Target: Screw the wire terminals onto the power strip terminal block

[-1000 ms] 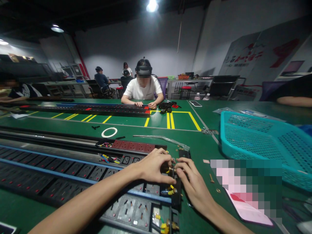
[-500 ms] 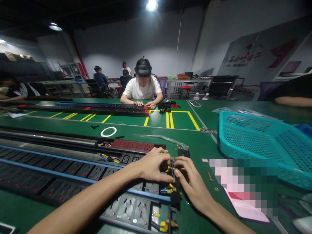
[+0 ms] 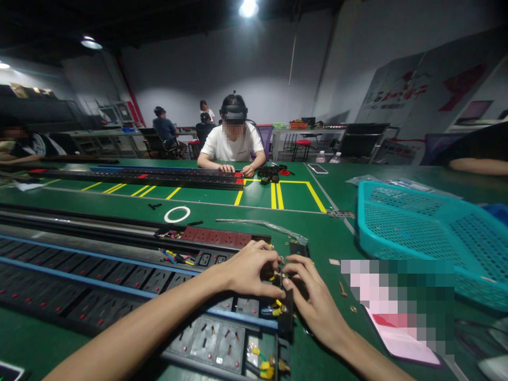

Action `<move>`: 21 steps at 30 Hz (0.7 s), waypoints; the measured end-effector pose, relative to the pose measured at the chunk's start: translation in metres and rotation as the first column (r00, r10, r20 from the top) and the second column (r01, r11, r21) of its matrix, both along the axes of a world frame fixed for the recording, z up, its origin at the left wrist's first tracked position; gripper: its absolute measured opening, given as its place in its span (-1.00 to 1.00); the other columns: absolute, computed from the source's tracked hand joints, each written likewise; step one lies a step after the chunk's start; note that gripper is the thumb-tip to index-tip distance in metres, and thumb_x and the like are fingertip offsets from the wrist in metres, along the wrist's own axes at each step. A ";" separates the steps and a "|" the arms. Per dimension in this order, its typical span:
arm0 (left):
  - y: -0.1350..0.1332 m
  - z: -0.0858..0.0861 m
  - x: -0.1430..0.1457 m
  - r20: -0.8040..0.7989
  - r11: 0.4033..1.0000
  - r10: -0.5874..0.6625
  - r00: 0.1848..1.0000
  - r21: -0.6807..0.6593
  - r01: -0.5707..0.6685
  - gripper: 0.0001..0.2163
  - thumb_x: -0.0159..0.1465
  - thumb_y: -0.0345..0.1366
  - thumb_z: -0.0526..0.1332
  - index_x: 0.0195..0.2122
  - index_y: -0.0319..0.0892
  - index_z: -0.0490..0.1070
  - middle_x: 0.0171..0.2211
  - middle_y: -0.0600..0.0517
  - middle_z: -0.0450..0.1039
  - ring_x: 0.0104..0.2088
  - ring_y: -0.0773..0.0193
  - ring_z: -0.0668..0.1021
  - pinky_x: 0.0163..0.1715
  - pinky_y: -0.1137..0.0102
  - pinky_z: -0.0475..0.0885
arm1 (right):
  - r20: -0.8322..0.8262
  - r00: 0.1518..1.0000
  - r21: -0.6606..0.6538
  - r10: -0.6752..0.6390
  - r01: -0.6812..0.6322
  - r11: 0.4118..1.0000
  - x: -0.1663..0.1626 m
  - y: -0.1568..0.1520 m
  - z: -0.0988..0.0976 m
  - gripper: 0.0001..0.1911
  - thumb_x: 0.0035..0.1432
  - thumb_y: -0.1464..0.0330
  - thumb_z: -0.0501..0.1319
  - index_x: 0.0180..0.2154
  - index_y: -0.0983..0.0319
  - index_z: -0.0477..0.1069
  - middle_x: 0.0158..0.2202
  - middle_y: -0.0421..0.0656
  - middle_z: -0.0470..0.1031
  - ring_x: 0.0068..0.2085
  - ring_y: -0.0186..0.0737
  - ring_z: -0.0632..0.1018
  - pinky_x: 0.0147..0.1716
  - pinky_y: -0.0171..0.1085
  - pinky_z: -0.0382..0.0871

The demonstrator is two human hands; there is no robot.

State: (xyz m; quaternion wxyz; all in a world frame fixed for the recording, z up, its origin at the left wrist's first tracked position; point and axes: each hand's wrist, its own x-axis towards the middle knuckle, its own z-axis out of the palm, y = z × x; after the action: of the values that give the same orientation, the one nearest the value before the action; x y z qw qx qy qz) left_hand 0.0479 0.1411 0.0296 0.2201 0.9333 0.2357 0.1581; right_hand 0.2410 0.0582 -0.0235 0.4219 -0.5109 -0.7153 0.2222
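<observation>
Both my hands meet over the end of a black power strip (image 3: 206, 338) with rows of sockets and its cover off. My left hand (image 3: 250, 270) and my right hand (image 3: 309, 296) pinch a small brass terminal (image 3: 280, 276) from either side, and my fingers hide most of it. Yellow crimped wire terminals (image 3: 266, 369) sit in the open strip end just below my hands. A second strip with a red face (image 3: 214, 237) lies beyond my left hand, with loose coloured wires (image 3: 174, 257) beside it.
A teal mesh basket (image 3: 413, 227) stands right of my hands, and a pink sheet (image 3: 400, 344) lies near it. A white tape ring (image 3: 177, 214) lies on the green bench (image 3: 278, 196). A co-worker (image 3: 234, 145) sits across, hands on another strip.
My hands stay at the same spot on the terminal, with only slight finger shifts. The whole view has moved a little as my head shifted.
</observation>
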 end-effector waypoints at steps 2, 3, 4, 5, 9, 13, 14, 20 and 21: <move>0.000 0.000 0.000 -0.004 1.000 -0.006 1.000 -0.004 0.006 -0.58 0.04 -0.01 0.49 -0.30 -0.15 0.36 -0.22 -0.01 0.46 -0.06 0.03 0.44 -0.07 0.26 0.31 | 0.004 1.000 0.003 0.001 -0.001 1.000 0.000 0.001 -0.001 -0.80 0.38 0.26 0.03 -0.15 0.13 0.40 0.05 -0.03 0.33 0.10 -0.04 0.47 0.04 -0.07 0.42; 0.000 0.000 0.000 -0.004 1.000 -0.007 1.000 -0.005 0.007 -0.58 0.04 -0.02 0.49 -0.30 -0.15 0.36 -0.22 -0.01 0.46 -0.06 0.03 0.44 -0.06 0.26 0.30 | 0.010 1.000 0.000 -0.004 0.004 1.000 0.000 0.001 -0.002 -0.79 0.39 0.26 0.03 -0.17 0.13 0.40 0.04 -0.03 0.34 0.09 -0.03 0.47 0.04 -0.06 0.42; 0.000 0.000 0.000 -0.005 1.000 -0.007 1.000 -0.006 0.007 -0.58 0.04 -0.02 0.50 -0.30 -0.15 0.36 -0.22 -0.01 0.46 -0.05 0.03 0.44 -0.06 0.26 0.30 | 0.017 1.000 -0.002 -0.014 0.014 1.000 -0.001 0.002 -0.002 -0.78 0.39 0.25 0.02 -0.20 0.14 0.41 0.02 -0.03 0.35 0.08 -0.03 0.48 0.05 -0.05 0.41; 0.000 0.000 0.000 -0.005 1.000 -0.006 1.000 -0.006 0.006 -0.58 0.04 -0.03 0.50 -0.30 -0.15 0.36 -0.21 -0.01 0.46 -0.05 0.03 0.44 -0.05 0.26 0.29 | 0.023 0.999 -0.003 -0.022 0.022 1.000 -0.001 0.002 -0.002 -0.76 0.39 0.24 0.02 -0.22 0.14 0.42 0.01 -0.04 0.36 0.08 -0.02 0.49 0.05 -0.04 0.40; -0.001 0.001 0.000 -0.007 1.000 -0.001 1.000 -0.007 0.001 -0.58 0.03 -0.05 0.51 -0.30 -0.16 0.36 -0.21 -0.01 0.47 -0.05 0.03 0.43 -0.05 0.25 0.30 | 0.007 1.000 0.004 -0.027 0.027 1.000 -0.001 0.001 0.000 -0.80 0.39 0.25 0.03 -0.15 0.14 0.40 0.04 -0.03 0.34 0.09 -0.03 0.48 0.05 -0.04 0.41; -0.001 0.001 0.000 -0.005 1.000 0.000 1.000 -0.006 0.000 -0.59 0.03 -0.07 0.52 -0.30 -0.15 0.37 -0.22 -0.01 0.46 -0.05 0.03 0.44 -0.06 0.26 0.30 | 0.005 1.000 0.013 -0.003 0.003 1.000 0.000 0.001 0.001 -0.81 0.38 0.26 0.04 -0.19 0.15 0.40 0.03 -0.02 0.34 0.07 -0.03 0.48 0.00 -0.07 0.45; -0.001 0.001 0.000 -0.002 1.000 0.005 1.000 -0.004 -0.005 -0.58 0.03 -0.06 0.52 -0.29 -0.16 0.37 -0.21 -0.01 0.45 -0.05 0.03 0.44 -0.05 0.25 0.31 | 0.011 1.000 0.016 -0.007 0.007 1.000 0.000 0.001 0.000 -0.80 0.38 0.26 0.04 -0.20 0.15 0.41 0.02 -0.02 0.35 0.07 -0.03 0.49 0.00 -0.07 0.45; -0.001 0.000 0.000 0.001 1.000 0.010 1.000 -0.003 -0.010 -0.57 0.03 -0.03 0.51 -0.27 -0.15 0.38 -0.21 -0.03 0.43 -0.04 0.01 0.43 -0.04 0.24 0.30 | 0.027 0.999 0.012 -0.038 0.038 0.999 -0.001 0.001 0.000 -0.77 0.39 0.25 0.02 -0.20 0.14 0.43 0.01 -0.03 0.38 0.05 -0.03 0.51 0.01 -0.06 0.44; -0.001 0.000 0.000 0.001 1.000 0.009 1.000 -0.004 -0.009 -0.57 0.03 -0.03 0.51 -0.27 -0.15 0.38 -0.22 -0.02 0.43 -0.05 0.02 0.43 -0.05 0.25 0.30 | 0.019 0.999 0.010 -0.033 0.033 0.999 -0.001 0.001 0.001 -0.79 0.38 0.26 0.03 -0.16 0.14 0.41 0.03 -0.02 0.37 0.06 -0.04 0.50 0.02 -0.07 0.44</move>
State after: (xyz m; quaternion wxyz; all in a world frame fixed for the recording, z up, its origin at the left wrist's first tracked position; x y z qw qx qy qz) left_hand 0.0478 0.1401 0.0291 0.2212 0.9317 0.2401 0.1591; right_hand 0.2402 0.0588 -0.0226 0.4210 -0.5227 -0.7118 0.2068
